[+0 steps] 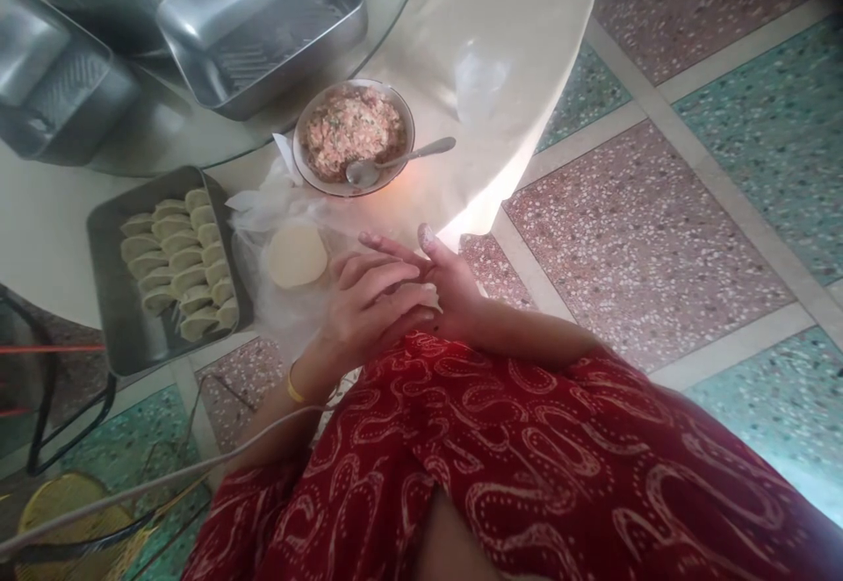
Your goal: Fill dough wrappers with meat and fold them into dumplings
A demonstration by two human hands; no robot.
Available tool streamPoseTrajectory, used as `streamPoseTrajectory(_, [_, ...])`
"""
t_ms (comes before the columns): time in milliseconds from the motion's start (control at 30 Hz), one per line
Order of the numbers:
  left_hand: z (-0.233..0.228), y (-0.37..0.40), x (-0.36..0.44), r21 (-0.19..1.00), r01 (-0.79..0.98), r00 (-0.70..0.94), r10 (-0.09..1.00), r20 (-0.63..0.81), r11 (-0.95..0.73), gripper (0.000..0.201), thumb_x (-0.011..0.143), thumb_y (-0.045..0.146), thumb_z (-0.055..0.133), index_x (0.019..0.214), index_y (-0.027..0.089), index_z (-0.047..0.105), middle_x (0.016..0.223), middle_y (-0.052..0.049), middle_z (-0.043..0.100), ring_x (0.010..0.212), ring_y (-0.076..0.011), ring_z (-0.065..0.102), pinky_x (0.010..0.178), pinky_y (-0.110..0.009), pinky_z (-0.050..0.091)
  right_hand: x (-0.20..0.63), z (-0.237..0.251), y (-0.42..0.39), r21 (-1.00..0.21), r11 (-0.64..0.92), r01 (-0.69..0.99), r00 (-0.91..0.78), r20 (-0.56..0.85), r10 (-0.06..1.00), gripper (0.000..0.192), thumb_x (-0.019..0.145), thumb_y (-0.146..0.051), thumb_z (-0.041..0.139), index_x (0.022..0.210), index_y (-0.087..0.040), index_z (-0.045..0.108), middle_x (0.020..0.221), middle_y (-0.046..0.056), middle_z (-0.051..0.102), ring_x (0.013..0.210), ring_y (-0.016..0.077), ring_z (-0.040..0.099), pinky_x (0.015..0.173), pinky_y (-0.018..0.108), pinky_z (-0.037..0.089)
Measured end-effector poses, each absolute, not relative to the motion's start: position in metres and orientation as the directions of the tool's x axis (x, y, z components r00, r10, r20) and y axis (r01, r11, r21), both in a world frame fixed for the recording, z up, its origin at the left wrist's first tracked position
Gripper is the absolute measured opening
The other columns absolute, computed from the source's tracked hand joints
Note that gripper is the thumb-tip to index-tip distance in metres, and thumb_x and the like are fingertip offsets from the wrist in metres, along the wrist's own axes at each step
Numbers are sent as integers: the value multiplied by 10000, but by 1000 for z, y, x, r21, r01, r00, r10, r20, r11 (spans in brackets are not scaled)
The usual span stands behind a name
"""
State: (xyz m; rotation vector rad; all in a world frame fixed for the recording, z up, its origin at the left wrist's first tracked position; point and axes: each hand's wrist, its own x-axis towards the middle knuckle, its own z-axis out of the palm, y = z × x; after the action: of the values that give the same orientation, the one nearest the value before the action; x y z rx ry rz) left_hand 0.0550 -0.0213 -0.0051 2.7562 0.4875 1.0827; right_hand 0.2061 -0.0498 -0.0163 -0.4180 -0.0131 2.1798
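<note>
Hands [388, 296] clasped together beside round pale wrapper stack [297, 256].

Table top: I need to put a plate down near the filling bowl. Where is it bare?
Bare cloth lies right of the filling bowl, out to the table edge. Left is crowded: dumpling tray, wrapper stack, plastic. Steel trays fill the glass turntable behind.

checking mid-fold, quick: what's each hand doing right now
Left hand: fingers curled over the right hand, closed; what it holds cannot be told.
Right hand: pressed under the left, fingers partly extended; contents hidden.
</note>
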Motion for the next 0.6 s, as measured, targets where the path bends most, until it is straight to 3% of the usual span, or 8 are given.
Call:
streamPoseTrajectory(100, [-5,-21,58,230,237,709,330,623,-944,171,884,303,719,1024,219,665,1096,-41,655,1044,-226,608,878,-405,518,204,-12,-49,-168,-595,-786,-535,-297,791,488,969,-558,351,1224,-213,583,978,53,677,714,145,579,456,214,499])
streamPoseTrajectory(200, [-6,-21,59,211,212,729,298,616,-954,100,901,267,698,998,260,675,1130,-19,666,1091,-235,604,892,-421,494,203,-11,-47,-169,-598,-783,-531,-318,785,506,964,-585,350,1276,-235,540,947,41,664,795,156,622,461,205,494])
streamPoseTrajectory(333, [-6,-18,59,179,182,766,253,590,-967,130,904,261,692,1033,269,680,1171,-23,661,1118,-240,585,906,-425,492,202,-12,-47,-208,-592,-778,-525,-302,796,534,933,-624,397,1269,-233,535,948,44,657,872,170,640,488,218,519])
streamPoseTrajectory(467, [-6,-18,61,181,168,789,242,565,-969,124,917,312,677,1036,275,675,1197,-18,629,1109,-217,565,913,-393,506,198,-17,-48,-255,-571,-780,-508,-274,817,567,883,-653,447,1249,-233,555,966,56,661,971,198,631,686,302,603])
streamPoseTrajectory(600, [-4,-21,65,230,197,793,293,534,-953,79,927,308,659,1006,307,666,1201,9,620,1095,-209,566,900,-387,514,197,-22,-49,-299,-518,-802,-469,-224,855,561,851,-663,503,1227,-254,580,998,58,650,978,206,619,719,336,598])
